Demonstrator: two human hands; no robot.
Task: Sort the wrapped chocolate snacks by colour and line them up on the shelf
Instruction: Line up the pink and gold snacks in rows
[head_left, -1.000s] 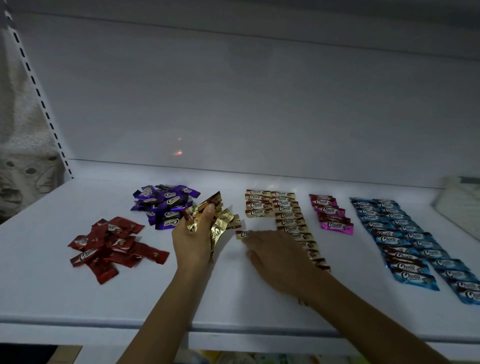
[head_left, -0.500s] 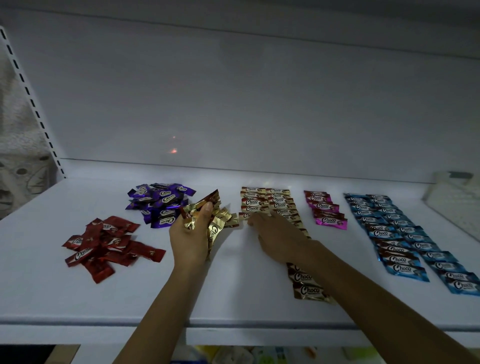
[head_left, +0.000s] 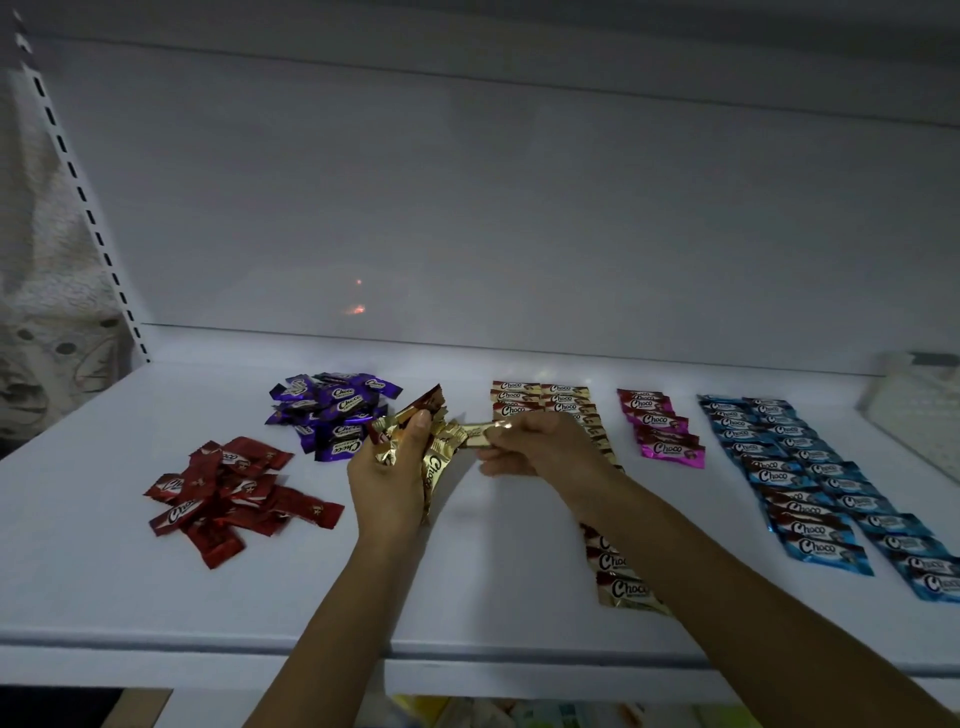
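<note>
Change: right hand (head_left: 540, 447) leaves the gold rows (head_left: 563, 397), returns to the gold bunch (head_left: 440, 462), fingers pinching one gold snack (head_left: 477, 434) | Left hand (head_left: 389, 483): fingers gripping the gold bunch above the shelf (head_left: 104, 571) | Meaning: next piece likely bound for the rows.

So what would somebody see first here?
Probably the bunch of shiny gold foil-wrapped snacks in the left grip, mid-shelf, the right grip pinching one gold snack beside it. Then two long rows of blue-wrapped snacks on the right, and a messy red-wrapper pile and purple-wrapper pile on the left.
</note>
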